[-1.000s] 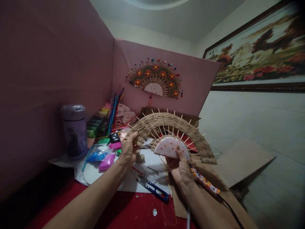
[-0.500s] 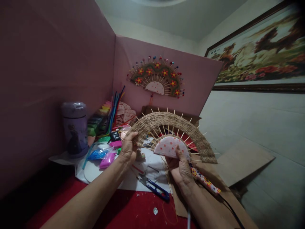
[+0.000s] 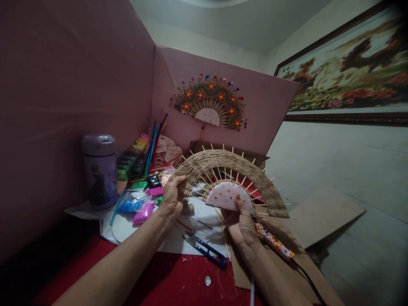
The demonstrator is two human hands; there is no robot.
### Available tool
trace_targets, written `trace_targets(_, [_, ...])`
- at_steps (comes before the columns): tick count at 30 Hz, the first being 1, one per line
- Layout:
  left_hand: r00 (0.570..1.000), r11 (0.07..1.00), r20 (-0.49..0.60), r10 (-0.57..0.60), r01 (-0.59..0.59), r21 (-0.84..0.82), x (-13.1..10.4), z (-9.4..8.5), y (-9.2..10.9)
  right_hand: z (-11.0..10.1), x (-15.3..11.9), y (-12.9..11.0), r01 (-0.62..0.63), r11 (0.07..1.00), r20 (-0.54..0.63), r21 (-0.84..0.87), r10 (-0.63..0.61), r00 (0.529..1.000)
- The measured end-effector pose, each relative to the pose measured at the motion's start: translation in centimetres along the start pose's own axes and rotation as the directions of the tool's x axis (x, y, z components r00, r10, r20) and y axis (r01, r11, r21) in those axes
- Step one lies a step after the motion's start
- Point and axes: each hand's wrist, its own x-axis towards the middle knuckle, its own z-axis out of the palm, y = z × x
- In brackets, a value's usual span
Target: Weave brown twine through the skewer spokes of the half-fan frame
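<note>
Both of my hands hold up a half-round woven fan (image 3: 223, 158) of brown twine on thin wooden sticks, whose tips poke out past the curved outer edge. My left hand (image 3: 174, 197) is closed on the fan's left end, thumb on the front. My right hand (image 3: 244, 225) grips the white, red-dotted half-circle (image 3: 228, 195) at its base, thumb in front, other fingers hidden behind. Below the fan, blue-handled thread snips (image 3: 207, 250) lie on white paper. A flower-patterned handle with a black cord (image 3: 274, 242) lies beside my right wrist.
A finished-looking fan with flowers (image 3: 208, 100) hangs on the pink panel. At left stand a purple flask (image 3: 100, 170), bundled pipe cleaners (image 3: 154, 146) and bagged coloured clay (image 3: 143, 212). Cardboard (image 3: 331, 216) lies at right. A red cloth (image 3: 178, 280) covers the front.
The fan's right end has shifted very slightly left. Both hands keep the same grip, and everything else stays in place.
</note>
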Motion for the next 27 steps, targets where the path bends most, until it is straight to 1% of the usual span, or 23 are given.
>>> trace_targets(3, [1.0, 1.0, 0.021, -0.013, 0.013, 0.009, -0.3, 0.0, 0.1, -0.1, 0.2, -0.1, -0.005, 1.0, -0.004, 0.002, 0.005, 1.0])
trace_targets(7, [0.993, 0.999, 0.112, 0.033, -0.03, -0.026, -0.1, -0.1, 0.2, -0.3, 0.5, -0.5, 0.012, 1.0, 0.006, 0.014, -0.012, 1.0])
trace_targets(8, [0.993, 0.998, 0.101, 0.063, -0.06, -0.031, 0.2, -0.3, 0.2, -0.3, 0.6, -0.7, 0.017, 1.0, 0.002, 0.017, -0.017, 1.0])
trace_targets(9, [0.992, 0.994, 0.062, 0.106, -0.105, -0.022, 0.6, -0.4, 0.3, -0.4, 0.7, -0.9, 0.022, 1.0, -0.005, 0.016, -0.022, 1.0])
trace_targets(10, [0.988, 0.988, 0.001, 0.156, -0.156, 0.014, 1.2, -0.6, 0.5, -0.5, 0.9, -1.1, 0.031, 0.999, -0.014, 0.013, -0.031, 0.999])
trace_targets(11, [0.969, 0.971, -0.083, 0.234, -0.228, 0.076, 1.8, -0.8, 0.6, -0.5, 1.0, -1.3, 0.043, 0.999, -0.024, 0.008, -0.043, 0.999])
trace_targets(12, [0.933, 0.942, -0.165, 0.32, -0.295, 0.158, 2.4, -1.1, 0.8, -0.6, 1.1, -1.5, 0.055, 0.998, -0.034, 0.002, -0.055, 0.998])
trace_targets(13, [0.894, 0.906, -0.203, 0.399, -0.35, 0.236, 3.0, -1.4, 1.0, -0.6, 1.3, -1.7, 0.068, 0.998, -0.044, -0.007, -0.068, 0.997])
trace_targets(14, [0.861, 0.865, -0.193, 0.471, -0.407, 0.294, 3.5, -1.6, 1.3, -0.7, 1.4, -1.9, 0.077, 0.997, -0.057, -0.018, -0.078, 0.995])
trace_targets(16, [0.795, 0.759, -0.103, 0.597, -0.519, 0.393, 4.2, -2.0, 1.8, -0.7, 1.5, -2.2, 0.094, 0.995, -0.077, -0.036, -0.096, 0.992])
trace_targets(18, [0.733, 0.614, 0.056, 0.678, -0.607, 0.505, 4.2, -2.1, 2.1, -0.6, 1.5, -2.3, 0.11, 0.993, -0.084, -0.048, -0.114, 0.99])
trace_targets(20, [0.672, 0.424, 0.231, 0.703, -0.658, 0.623, 3.8, -2.1, 2.2, -0.6, 1.5, -2.3, 0.122, 0.991, -0.077, -0.055, -0.126, 0.989])
trace_targets(22, [0.627, 0.228, 0.376, 0.682, -0.671, 0.705, 3.3, -2.0, 2.1, -0.6, 1.6, -2.3, 0.124, 0.99, -0.07, -0.061, -0.129, 0.989])
trace_targets(23, [0.62, 0.153, 0.429, 0.657, -0.667, 0.729, 3.1, -2.0, 2.0, -0.7, 1.6, -2.3, 0.124, 0.99, -0.071, -0.064, -0.128, 0.989])
trace_targets(24, [0.625, 0.105, 0.469, 0.624, -0.662, 0.742, 3.0, -2.0, 1.9, -0.7, 1.7, -2.3, 0.123, 0.99, -0.075, -0.066, -0.127, 0.989])
trace_targets(25, [0.641, 0.084, 0.496, 0.586, -0.656, 0.75, 3.0, -2.0, 1.8, -0.8, 1.8, -2.3, 0.122, 0.99, -0.079, -0.067, -0.128, 0.989])
trace_targets(27, [0.683, 0.091, 0.526, 0.506, -0.649, 0.756, 3.0, -2.0, 1.5, -0.9, 2.0, -2.4, 0.123, 0.99, -0.084, -0.072, -0.129, 0.988])
